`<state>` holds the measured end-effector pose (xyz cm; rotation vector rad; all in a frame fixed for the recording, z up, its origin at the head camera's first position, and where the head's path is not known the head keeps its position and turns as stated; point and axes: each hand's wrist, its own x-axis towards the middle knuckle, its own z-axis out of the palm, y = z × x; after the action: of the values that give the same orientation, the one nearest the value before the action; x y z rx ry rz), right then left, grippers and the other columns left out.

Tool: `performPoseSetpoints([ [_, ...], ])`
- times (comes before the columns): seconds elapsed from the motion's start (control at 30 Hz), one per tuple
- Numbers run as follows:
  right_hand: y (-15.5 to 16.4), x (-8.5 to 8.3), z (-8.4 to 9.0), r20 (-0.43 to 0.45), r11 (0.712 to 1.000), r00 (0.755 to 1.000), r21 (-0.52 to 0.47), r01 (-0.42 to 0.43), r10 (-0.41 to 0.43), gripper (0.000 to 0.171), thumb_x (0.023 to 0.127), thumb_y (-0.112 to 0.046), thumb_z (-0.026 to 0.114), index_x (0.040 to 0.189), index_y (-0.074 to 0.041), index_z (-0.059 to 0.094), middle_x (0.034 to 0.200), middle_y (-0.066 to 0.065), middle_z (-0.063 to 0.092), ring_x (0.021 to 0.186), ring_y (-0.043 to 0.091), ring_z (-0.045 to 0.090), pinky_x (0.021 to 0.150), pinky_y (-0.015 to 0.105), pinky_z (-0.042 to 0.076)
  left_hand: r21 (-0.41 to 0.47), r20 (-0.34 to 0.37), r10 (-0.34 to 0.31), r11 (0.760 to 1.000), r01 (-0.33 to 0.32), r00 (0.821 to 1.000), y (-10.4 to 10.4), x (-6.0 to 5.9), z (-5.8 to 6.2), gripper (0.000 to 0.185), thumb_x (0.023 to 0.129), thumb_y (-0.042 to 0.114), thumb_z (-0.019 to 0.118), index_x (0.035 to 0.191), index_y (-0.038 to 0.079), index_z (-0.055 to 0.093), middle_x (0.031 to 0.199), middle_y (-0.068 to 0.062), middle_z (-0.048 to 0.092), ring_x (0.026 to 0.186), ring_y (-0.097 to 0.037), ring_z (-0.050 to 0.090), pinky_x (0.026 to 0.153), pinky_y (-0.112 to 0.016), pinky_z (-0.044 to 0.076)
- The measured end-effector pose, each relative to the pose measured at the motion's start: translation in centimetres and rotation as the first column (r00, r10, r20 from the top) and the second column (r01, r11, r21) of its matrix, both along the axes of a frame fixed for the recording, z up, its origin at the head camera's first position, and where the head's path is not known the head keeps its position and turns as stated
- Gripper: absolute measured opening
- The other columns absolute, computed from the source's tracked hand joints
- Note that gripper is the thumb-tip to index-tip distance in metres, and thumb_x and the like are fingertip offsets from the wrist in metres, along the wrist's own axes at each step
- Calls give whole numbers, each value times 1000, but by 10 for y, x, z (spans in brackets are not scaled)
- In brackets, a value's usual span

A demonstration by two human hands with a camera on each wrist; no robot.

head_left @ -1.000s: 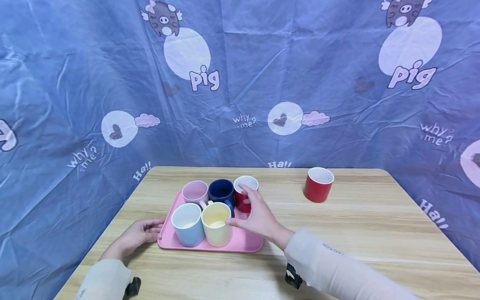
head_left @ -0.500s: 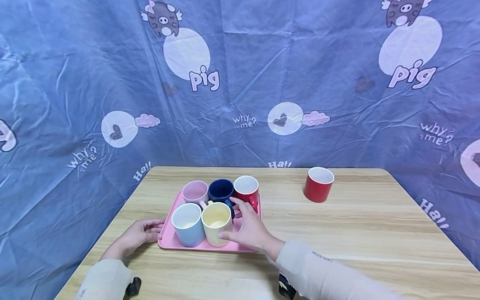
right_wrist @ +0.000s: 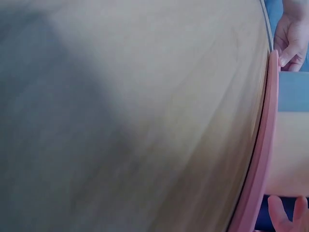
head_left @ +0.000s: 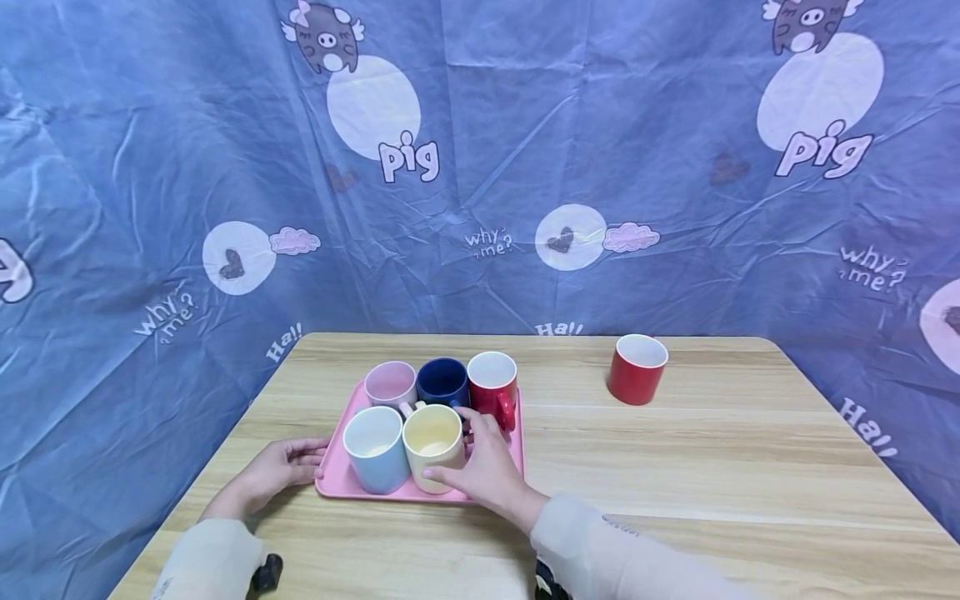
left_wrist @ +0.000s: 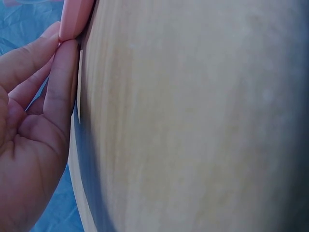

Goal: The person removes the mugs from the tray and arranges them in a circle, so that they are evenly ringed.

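Note:
A pink tray (head_left: 517, 467) bears several mugs. My left hand (head_left: 279, 471) holds its left edge; the left wrist view shows the tray rim (left_wrist: 75, 21) between thumb and fingers. At the front of the tray stand a light blue mug (head_left: 378, 467) and a pale yellow mug (head_left: 420, 454). My right hand (head_left: 491, 467) is at the yellow mug's right side, thumb toward its front, fingers spread behind. In the right wrist view two fingertips (right_wrist: 278, 212) reach the yellow mug's (right_wrist: 292, 154) side. I cannot tell whether they press on it.
Behind stand a pink mug (head_left: 390, 383), a dark blue mug (head_left: 442, 379) and a red mug (head_left: 492, 398), its handle toward the front. Another red mug (head_left: 636, 379) stands apart on the wooden table (head_left: 712, 458), back right. A blue printed cloth (head_left: 487, 167) hangs behind.
My right hand has come away from the red mug on the tray and moved left and toward me, to the yellow mug. The left hand and the mugs have not visibly moved.

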<state>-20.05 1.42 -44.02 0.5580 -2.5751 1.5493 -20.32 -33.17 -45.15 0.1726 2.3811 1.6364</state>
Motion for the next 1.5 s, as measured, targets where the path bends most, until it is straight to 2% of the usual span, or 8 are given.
performPoseSetpoints([
  [0.2, -12, 2, -4, -14, 997, 997, -12, 80, -80, 98, 60, -48, 88, 137, -10, 41, 112, 2, 43, 100, 16, 49, 87, 35, 48, 0, 2, 5, 1000, -5, 1000, -1, -1, -1, 63, 82, -2, 70, 131, -23, 36, 118, -30, 58, 101, -16, 63, 85, -25, 52],
  [0.43, -18, 3, -7, -8, 992, 992, -35, 125, -126, 96, 59, -51, 87, 134, -12, 44, 111, 1, 43, 103, 18, 48, 89, 39, 47, 5, 5, 4, 1000, -4, 1000, -1, -1, -1, 64, 82, -1, 70, 131, -23, 36, 119, -30, 58, 100, -15, 63, 85, -24, 52],
  [1.03, -17, 5, -1, -45, 987, 986, -16, 161, -162, 91, 56, -42, 90, 129, -8, 48, 106, 1, 46, 98, 16, 51, 88, 35, 50, 11, 2, -1, 1000, 1, 1000, -2, 0, -1, 64, 82, -1, 70, 131, -23, 36, 119, -32, 57, 102, -17, 63, 85, -25, 52],
  [1.23, -11, 5, 11, -41, 990, 989, -20, 142, -143, 88, 56, -40, 90, 128, -9, 49, 104, 0, 44, 93, 16, 52, 81, 31, 52, 11, 6, 1, 1000, -1, 1000, -3, -2, -2, 64, 82, 0, 71, 131, -22, 36, 119, -31, 57, 102, -18, 63, 85, -25, 52],
  [1.37, -8, 4, 25, -69, 991, 989, -31, 128, -130, 87, 56, -38, 91, 127, -8, 50, 103, 1, 45, 91, 15, 50, 78, 29, 51, 10, 9, 1, 1000, -2, 1000, -2, -1, -1, 64, 82, 1, 70, 131, -22, 36, 120, -31, 57, 103, -18, 63, 86, -25, 52],
  [1.5, -5, 2, 44, -111, 992, 987, -55, 111, -116, 86, 56, -34, 92, 126, -6, 51, 104, 3, 46, 91, 16, 50, 80, 31, 50, 6, 16, 0, 1000, -1, 1000, -2, 0, 1, 64, 83, 0, 70, 131, -23, 36, 120, -31, 57, 103, -19, 63, 86, -25, 52],
])
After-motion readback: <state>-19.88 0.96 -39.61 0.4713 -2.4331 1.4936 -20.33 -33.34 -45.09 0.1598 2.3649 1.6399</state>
